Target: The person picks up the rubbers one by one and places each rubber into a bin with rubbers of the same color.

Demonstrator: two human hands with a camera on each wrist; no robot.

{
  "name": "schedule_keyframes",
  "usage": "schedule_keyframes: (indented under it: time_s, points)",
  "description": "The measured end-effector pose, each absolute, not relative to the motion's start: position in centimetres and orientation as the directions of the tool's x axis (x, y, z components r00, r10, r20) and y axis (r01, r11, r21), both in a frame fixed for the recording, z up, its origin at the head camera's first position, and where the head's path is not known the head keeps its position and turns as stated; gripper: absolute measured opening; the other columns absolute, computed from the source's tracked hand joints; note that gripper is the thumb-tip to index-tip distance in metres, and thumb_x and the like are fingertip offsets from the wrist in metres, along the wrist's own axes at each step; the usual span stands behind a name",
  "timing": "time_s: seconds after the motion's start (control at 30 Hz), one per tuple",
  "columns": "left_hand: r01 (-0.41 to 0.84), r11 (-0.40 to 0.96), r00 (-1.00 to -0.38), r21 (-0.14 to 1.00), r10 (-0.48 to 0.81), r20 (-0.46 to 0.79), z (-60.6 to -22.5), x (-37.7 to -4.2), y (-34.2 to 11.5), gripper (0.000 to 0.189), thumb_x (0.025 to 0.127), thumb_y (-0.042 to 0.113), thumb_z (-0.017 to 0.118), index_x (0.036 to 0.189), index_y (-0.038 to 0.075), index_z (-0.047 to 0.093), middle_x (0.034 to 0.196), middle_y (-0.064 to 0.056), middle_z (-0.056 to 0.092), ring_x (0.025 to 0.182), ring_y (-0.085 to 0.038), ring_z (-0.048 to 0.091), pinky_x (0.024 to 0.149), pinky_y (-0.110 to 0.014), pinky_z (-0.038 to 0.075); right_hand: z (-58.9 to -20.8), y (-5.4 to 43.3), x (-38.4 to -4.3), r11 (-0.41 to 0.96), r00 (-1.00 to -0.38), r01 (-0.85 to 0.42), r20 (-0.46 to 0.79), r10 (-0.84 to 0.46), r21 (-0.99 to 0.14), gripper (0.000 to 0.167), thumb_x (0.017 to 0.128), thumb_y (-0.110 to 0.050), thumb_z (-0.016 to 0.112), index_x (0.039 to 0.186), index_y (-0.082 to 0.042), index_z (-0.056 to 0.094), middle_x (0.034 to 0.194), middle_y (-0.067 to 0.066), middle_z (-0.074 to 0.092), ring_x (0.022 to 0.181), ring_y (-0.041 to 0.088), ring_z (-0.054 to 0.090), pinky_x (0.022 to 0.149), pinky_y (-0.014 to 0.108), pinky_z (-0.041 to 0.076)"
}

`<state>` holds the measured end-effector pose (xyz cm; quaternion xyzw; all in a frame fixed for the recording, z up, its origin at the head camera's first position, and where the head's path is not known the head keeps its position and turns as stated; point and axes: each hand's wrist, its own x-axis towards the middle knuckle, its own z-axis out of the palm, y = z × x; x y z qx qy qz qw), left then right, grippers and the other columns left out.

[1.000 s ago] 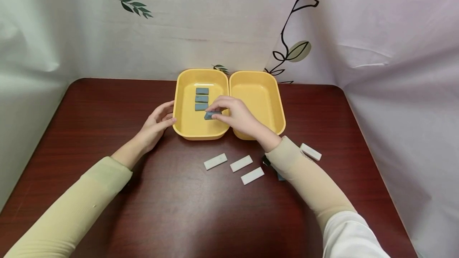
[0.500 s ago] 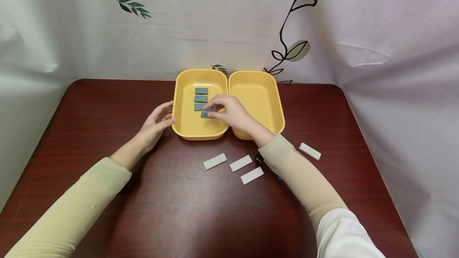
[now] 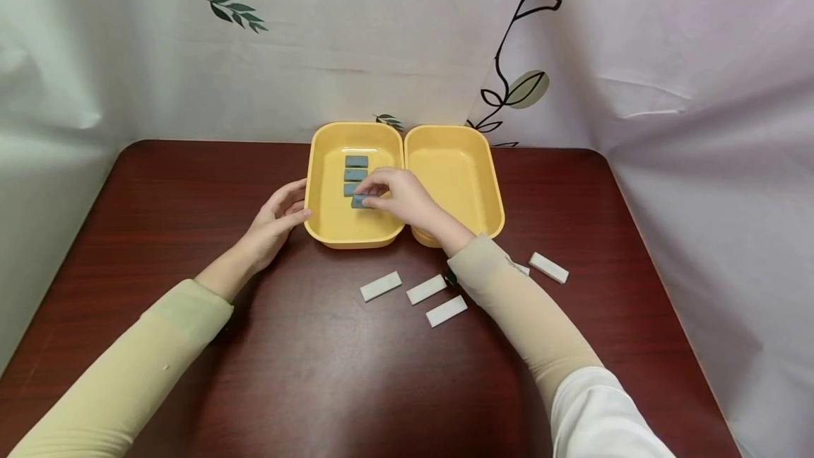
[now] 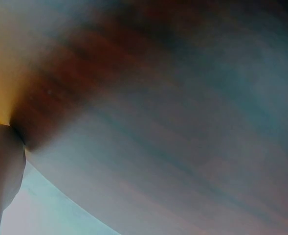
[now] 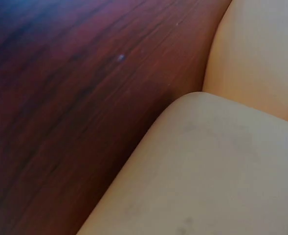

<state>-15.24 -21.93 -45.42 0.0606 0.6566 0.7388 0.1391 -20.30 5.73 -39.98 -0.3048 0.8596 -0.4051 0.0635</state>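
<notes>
My right hand [image 3: 405, 196] pinches a small blue-grey rectangular block [image 3: 357, 201] between thumb and fingers, low inside the left yellow tray [image 3: 346, 230]. Just beyond it, several like blocks [image 3: 356, 161] lie in a column in that tray, the nearest partly covered by my fingers. At the tray's left side, my left hand [image 3: 275, 225] rests against the outer wall, thumb at the rim. The left wrist view catches only part of a digit [image 4: 4, 161] beside blurred yellow. Neither fingers nor block show in the right wrist view, where pale surfaces fill the right side.
A second yellow tray [image 3: 454, 168] stands right against the first. Several white rectangular blocks [image 3: 381, 286] lie on the dark red table [image 3: 305, 373] in front, one [image 3: 549, 268] farther right. My right sleeve [image 3: 515, 302] hides part of the table and a dark item [image 3: 450, 278].
My right hand has moved slightly left with the blue-grey block, bringing it nearer under the column. The right forearm has shifted left too. My left hand stays at the tray.
</notes>
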Motion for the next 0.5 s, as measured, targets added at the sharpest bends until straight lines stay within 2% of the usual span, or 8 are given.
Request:
schedule_keyframes:
  time_s: [0.5]
  points:
    - [-0.096,-0.140,-0.959,0.986,0.279,-0.054,-45.5,-15.3,-21.7,0.057,0.106,-0.001,0.055,0.160,0.009,0.039,0.143,0.002,0.052,0.127,-0.010,0.056,0.104,-0.015,0.047,-39.3,4.4,-22.0,0.565,-0.774,-0.474,0.014,-0.633,-0.676,0.016,0.098,-0.008,0.078,0.113,-0.005,0.081,0.112,0.009,0.080,0.104,0.022,0.071,0.097,0.029,0.056]
